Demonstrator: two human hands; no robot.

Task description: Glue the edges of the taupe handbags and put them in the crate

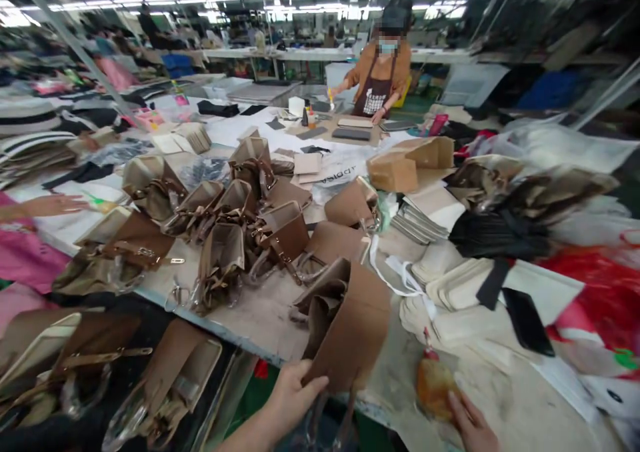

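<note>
My left hand (291, 397) grips the lower edge of a brown unfinished bag (345, 322) that stands at the near edge of the worktable (260, 319). My right hand (470, 424) rests on a small amber glue bottle with a red cap (434, 380) lying on the table to the right; fingers curl against it. A heap of similar brown bags (225, 219) with straps and buckles fills the table's middle beyond my left hand.
Stacks of cream panels (457, 285) and a black phone (527, 320) lie to the right. Cardboard boxes (400, 165) stand further back. A person in an apron (381, 72) works at the far end. Another person's hand (53, 205) reaches in at left. More bags (90, 365) sit below the table at left.
</note>
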